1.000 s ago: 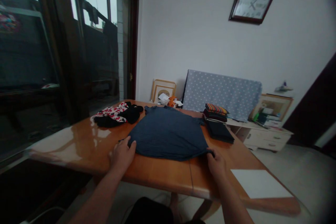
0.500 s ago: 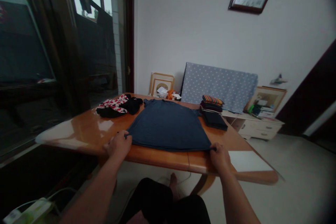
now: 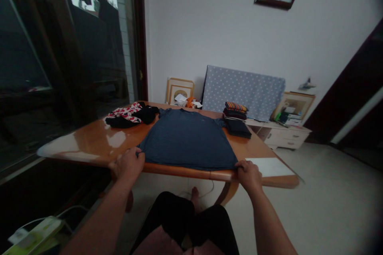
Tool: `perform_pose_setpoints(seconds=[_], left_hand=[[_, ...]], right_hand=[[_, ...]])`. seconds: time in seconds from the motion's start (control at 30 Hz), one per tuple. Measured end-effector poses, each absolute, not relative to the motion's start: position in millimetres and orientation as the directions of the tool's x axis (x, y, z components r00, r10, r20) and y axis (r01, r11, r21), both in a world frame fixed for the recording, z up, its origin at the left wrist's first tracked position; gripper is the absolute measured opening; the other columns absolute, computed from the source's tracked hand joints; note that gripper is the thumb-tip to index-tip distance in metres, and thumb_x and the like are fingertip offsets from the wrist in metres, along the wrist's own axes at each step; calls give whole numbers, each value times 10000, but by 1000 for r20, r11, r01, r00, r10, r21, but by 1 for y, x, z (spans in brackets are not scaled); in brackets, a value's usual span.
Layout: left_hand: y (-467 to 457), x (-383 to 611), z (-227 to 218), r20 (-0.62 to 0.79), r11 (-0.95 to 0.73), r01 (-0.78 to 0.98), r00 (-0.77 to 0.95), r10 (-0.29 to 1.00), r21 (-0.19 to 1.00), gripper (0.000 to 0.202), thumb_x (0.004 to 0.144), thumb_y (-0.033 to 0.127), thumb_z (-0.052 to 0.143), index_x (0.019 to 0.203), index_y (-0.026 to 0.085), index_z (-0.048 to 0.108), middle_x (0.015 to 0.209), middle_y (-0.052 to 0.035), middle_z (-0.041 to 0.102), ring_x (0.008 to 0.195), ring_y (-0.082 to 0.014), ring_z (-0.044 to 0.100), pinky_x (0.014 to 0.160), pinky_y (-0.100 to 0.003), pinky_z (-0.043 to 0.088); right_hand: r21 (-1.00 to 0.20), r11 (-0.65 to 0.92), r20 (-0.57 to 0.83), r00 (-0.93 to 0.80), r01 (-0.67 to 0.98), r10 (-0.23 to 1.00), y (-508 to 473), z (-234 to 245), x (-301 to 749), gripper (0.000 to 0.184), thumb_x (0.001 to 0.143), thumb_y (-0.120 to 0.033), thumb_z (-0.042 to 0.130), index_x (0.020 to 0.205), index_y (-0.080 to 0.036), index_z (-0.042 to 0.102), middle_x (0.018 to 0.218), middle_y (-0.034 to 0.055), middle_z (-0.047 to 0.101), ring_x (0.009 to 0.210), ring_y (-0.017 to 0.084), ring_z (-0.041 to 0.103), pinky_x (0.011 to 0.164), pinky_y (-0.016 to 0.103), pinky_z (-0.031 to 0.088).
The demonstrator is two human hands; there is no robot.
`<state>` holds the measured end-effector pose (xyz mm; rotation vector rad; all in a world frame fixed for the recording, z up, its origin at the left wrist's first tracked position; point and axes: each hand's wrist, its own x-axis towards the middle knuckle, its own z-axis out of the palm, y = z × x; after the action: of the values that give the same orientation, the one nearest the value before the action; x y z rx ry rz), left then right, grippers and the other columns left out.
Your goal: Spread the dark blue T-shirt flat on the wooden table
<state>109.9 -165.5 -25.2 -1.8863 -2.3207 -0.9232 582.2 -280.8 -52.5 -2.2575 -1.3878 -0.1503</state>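
The dark blue cotton T-shirt [image 3: 187, 139] lay flat on the glossy orange-brown wooden table [image 3: 89, 143], long axis running away from the person. The left hand [image 3: 128, 164] and right hand [image 3: 249, 174] each pinched a near hem corner, fingers closed, equally close.

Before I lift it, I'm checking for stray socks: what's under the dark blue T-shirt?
The dark blue T-shirt lies flat on the wooden table, with the left hand and right hand gripping its near corners. Whatever may lie beneath the cloth is hidden.
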Motion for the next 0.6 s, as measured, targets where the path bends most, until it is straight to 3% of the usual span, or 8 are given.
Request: perform_pose_setpoints(seconds=[0.13,0.23,0.3,0.43,0.6], left_hand=[[-169,109,-28,398,95,886,-298,868,454,361,890,438,466,1123,287,697,1154,-142,656,1086,-392,565,921,-588,373],[-167,105,-30,413,115,864,-346,843,490,399,902,440,460,1180,246,671,1174,-170,629,1116,-387,544,928,-571,375],[-165,100,-31,411,143,851,-383,827,505,405,914,428,451,1193,217,655,1211,-184,609,1147,-384,525,940,-566,367],[-163,91,-31,393,230,841,-449,802,491,394,947,398,388,1175,216,653,1233,-169,602,1155,-373,512,936,-542,372],[-164,84,-29,363,288,853,-458,811,435,465,979,423,303,1102,196,690,1211,-173,622,1138,-378,508,925,-543,357]], right_hand=[[-579,-210,420,509,788,751,-288,-55,590,361,825,-278,446,1020,-238,747,1064,58,719,1025,243,625,880,346,456],[-665,-234,427,619,709,659,-292,-53,594,403,858,-359,424,1064,-201,732,1047,85,732,997,253,648,856,342,472],[-611,-361,374,659,704,653,-293,-49,593,421,873,-416,431,1068,-204,737,1030,110,735,987,275,652,832,356,469],[-384,-589,219,689,712,690,-292,-41,585,507,882,-590,425,1003,-232,763,1007,155,725,980,340,648,816,422,462],[-307,-598,117,653,740,748,-288,-41,584,487,851,-611,448,1009,-267,756,1012,148,719,983,359,651,786,434,475]])
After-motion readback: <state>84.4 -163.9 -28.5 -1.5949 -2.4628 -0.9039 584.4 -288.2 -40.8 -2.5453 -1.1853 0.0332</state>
